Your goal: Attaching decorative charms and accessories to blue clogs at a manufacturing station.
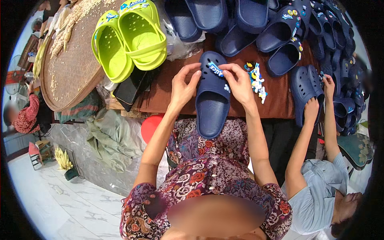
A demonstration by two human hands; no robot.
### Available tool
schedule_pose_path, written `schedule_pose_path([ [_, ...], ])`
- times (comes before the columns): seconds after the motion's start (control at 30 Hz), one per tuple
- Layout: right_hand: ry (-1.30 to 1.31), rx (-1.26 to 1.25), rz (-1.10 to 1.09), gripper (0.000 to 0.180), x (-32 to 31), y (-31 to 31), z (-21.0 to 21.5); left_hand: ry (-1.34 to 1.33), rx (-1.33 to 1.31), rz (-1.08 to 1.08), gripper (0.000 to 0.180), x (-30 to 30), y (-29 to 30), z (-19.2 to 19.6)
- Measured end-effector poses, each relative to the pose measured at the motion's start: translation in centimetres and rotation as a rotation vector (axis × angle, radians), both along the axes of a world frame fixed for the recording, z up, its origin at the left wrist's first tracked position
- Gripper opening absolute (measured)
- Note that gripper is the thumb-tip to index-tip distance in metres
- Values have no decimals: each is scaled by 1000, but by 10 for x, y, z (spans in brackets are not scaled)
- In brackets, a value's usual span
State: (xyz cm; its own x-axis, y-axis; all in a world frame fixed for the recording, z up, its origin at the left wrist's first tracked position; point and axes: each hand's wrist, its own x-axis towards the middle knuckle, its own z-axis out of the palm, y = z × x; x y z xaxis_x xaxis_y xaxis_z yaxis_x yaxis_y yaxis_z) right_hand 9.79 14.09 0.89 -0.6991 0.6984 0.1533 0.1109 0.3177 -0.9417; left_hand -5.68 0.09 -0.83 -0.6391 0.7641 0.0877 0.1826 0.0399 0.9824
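Observation:
A navy blue foam clog (213, 114) lies sole down in front of me, its toe on the brown table and its heel over the near edge. With bent fingers, my left hand (186, 85) grips the left side of its toe. My right hand (239, 83) pinches the right end of a blue and white lettered shoe charm (215, 69) on the clog's upper. A small pale charm (227, 88) sits lower on the right side. Just right of my right hand lies a pile of white, blue and yellow charms (257, 82).
Lime green clogs (138, 38) and a black phone (130, 86) are on the left, beside a round woven tray (60, 80) with grains. Navy clogs (276, 38) crowd the far and right sides. At right, a co-worker's hands (312, 108) handle another navy pair (303, 86).

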Motion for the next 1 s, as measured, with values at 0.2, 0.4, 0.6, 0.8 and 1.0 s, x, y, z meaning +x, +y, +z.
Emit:
schedule_pose_path([
  [0.2,-50,148,46,17,-17,6,-9,-95,-17,-61,31,-9,20,2],
  [0.4,-8,73,-68,19,-27,7,-11,-107,15,-39,21,-21,37,-18],
  [0.6,-16,147,-107,19,-34,16,-16,-365,-53,31,18,-26,51,-14],
  [0.8,-113,260,-164,27,-49,18,-15,-274,-8,-8,22,-37,57,-38],
  [1.0,-128,263,-191,32,-52,27,-23,-191,-60,41,28,-28,58,-41],
])
